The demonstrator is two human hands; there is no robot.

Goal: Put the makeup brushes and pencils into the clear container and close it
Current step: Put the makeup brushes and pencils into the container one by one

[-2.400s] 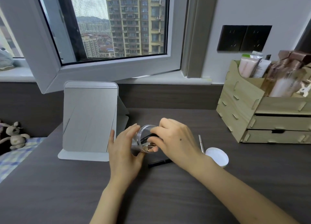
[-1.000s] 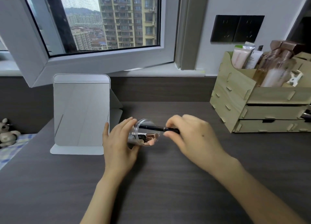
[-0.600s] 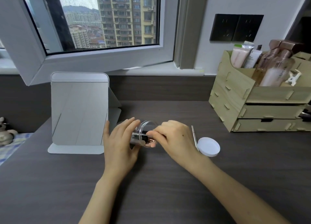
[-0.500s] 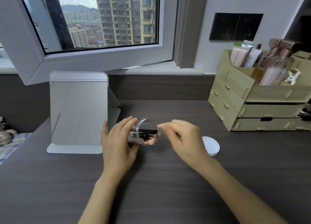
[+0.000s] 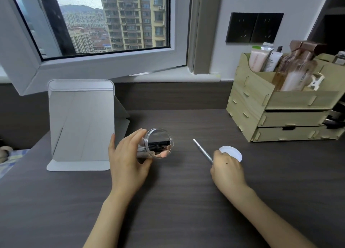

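My left hand (image 5: pixel 128 160) grips the clear container (image 5: pixel 156 130), which lies tilted on its side on the desk with its open mouth facing right. Dark makeup brushes and pencils (image 5: pixel 158 145) sit inside it. A thin silver pencil (image 5: pixel 201 149) lies on the desk to the right. My right hand (image 5: pixel 227 169) has its fingers closed over the pencil's near end. The white round lid (image 5: pixel 233 152) lies flat just beyond my right hand, partly hidden by it.
A white standing mirror (image 5: pixel 82 121) is at the left, close to my left hand. A wooden drawer organizer (image 5: pixel 261 113) with bottles and tubes stands at the back right. An open window sash (image 5: pixel 112 65) juts over the desk's back edge.
My right hand pushed a dark pencil into the container, then pulled away to the right and came down on the silver pencil beside the lid. My left hand kept its hold on the container.
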